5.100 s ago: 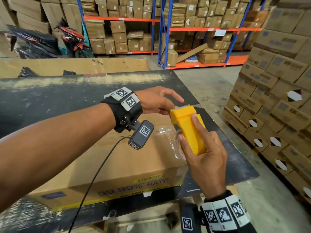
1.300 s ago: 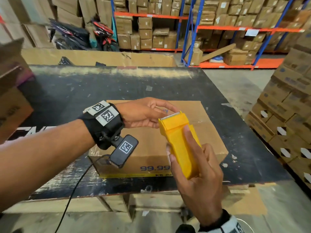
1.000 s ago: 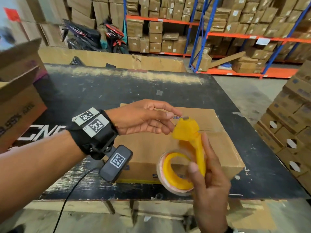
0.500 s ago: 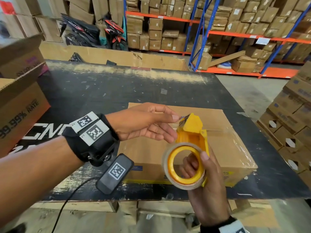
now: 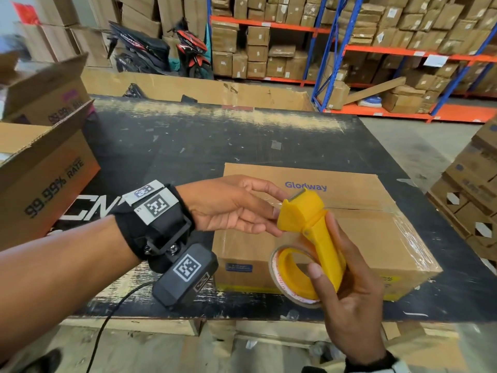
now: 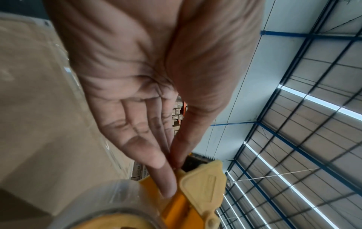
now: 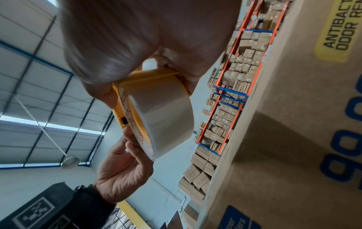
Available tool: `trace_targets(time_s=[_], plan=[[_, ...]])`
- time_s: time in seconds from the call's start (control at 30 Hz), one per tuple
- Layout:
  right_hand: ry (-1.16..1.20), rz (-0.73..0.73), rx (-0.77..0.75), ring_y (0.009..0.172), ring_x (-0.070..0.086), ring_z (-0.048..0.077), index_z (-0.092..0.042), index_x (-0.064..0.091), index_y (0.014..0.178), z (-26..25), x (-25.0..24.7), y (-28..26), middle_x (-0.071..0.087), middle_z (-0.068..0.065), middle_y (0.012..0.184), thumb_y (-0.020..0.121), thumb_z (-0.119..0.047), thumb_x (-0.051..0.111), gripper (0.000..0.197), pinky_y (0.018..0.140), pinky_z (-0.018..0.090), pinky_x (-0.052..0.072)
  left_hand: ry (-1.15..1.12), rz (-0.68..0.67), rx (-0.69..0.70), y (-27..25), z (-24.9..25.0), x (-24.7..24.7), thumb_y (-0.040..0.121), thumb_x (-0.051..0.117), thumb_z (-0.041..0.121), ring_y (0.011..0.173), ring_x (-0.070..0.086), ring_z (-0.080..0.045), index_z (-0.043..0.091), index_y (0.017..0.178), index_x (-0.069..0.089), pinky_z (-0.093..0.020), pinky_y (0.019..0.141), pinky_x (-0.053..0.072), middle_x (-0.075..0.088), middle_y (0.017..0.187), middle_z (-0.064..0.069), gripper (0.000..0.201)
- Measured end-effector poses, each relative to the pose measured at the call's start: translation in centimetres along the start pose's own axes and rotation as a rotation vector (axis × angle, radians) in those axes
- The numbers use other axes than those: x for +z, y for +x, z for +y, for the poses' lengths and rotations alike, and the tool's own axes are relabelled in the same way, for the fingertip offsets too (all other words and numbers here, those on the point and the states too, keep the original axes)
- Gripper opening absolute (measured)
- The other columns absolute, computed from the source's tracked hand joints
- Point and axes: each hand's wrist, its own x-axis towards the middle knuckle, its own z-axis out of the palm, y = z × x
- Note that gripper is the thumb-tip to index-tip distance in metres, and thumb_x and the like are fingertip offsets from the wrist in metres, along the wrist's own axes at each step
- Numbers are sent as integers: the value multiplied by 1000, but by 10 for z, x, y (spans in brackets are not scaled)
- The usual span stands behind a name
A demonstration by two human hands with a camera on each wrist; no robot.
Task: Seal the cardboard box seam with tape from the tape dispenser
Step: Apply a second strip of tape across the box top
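A cardboard box [image 5: 357, 232] printed "Glodway" lies on the black table [image 5: 188, 146], its top seam running across under clear film. My right hand [image 5: 344, 254] grips a yellow tape dispenser [image 5: 309, 227] with a clear tape roll [image 5: 285, 281], held above the box's near left corner. My left hand [image 5: 277, 208] reaches its head; thumb and forefinger pinch the tape end [image 6: 177, 161] beside the toothed blade [image 6: 197, 157]. In the right wrist view the tape roll [image 7: 162, 116] sits under my palm, and the box side [image 7: 293, 124] fills the right.
An open carton [image 5: 40, 184] stands at the table's left edge. Stacked cartons [image 5: 468, 189] rise on the right, shelving racks [image 5: 349, 52] and parked motorbikes [image 5: 161, 49] behind. A cardboard sheet [image 5: 201, 87] lines the table's far edge.
My right hand has turned the dispenser, so its roll now shows more edge-on and lower. My left fingers stay at the blade end. The view has dropped closer to the box.
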Motion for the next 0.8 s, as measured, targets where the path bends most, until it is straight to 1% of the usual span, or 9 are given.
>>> trace_targets(time_s=[0.07,0.13,0.23,0.3,0.4,0.5,0.6,0.7,0.8], plan=[[-53,-7,-11,104,57,0,-29,48,148,-1,1,-1,63,-1,114,88,-29,70,64,83,18,49,17,2,2,0,-3,-4,75,72,5,81,79,-21,15,110,69,-20,67,61,80,93,-10,37],[-131,-21,-29,89,59,14,-26,48,150,-3,3,-2,58,12,100,88,-35,68,66,69,26,49,71,28,39,-1,-4,-10,73,75,6,80,79,-20,14,111,70,-22,70,60,80,92,-10,39],[-270,-52,-53,71,50,15,-29,46,150,-10,13,-5,46,6,82,87,-39,67,68,54,20,40,248,100,106,-1,-4,-22,75,82,5,76,77,-16,11,113,69,-24,73,59,79,90,-12,40],[-335,-59,-52,68,47,11,-35,46,149,-17,25,-7,41,1,79,85,-42,69,68,54,8,34,431,155,156,2,-3,-28,75,75,3,71,74,-15,9,108,69,-30,74,57,77,86,-18,34],[-469,-36,-62,61,41,12,-38,50,145,-27,40,-12,36,-2,77,79,-39,74,71,56,3,33,632,276,235,3,10,-50,81,72,-7,71,73,-21,7,101,67,-42,82,57,76,89,-27,26],[-611,-32,-30,58,34,15,-38,54,143,-37,46,-15,35,-1,76,71,-37,80,77,60,1,34,739,395,292,-2,35,-84,86,68,-8,75,76,-16,9,104,66,-39,85,58,77,89,-23,25],[-644,-35,-12,61,33,17,-38,55,142,-42,51,-14,37,-1,76,69,-39,78,76,60,6,35,755,313,230,0,40,-103,92,60,6,78,67,-12,11,117,70,-34,88,55,73,89,-13,28],[-625,-27,16,54,36,16,-37,56,141,-44,57,-9,38,0,74,69,-38,78,74,56,12,36,701,271,198,9,35,-102,97,46,15,73,52,-12,11,120,74,-27,77,47,56,78,-5,37],[-598,-28,36,52,36,12,-36,56,141,-43,61,-7,38,0,74,71,-38,78,73,54,11,36,668,246,191,7,38,-103,98,56,32,74,48,-16,11,112,78,-25,73,43,55,74,-8,33]])
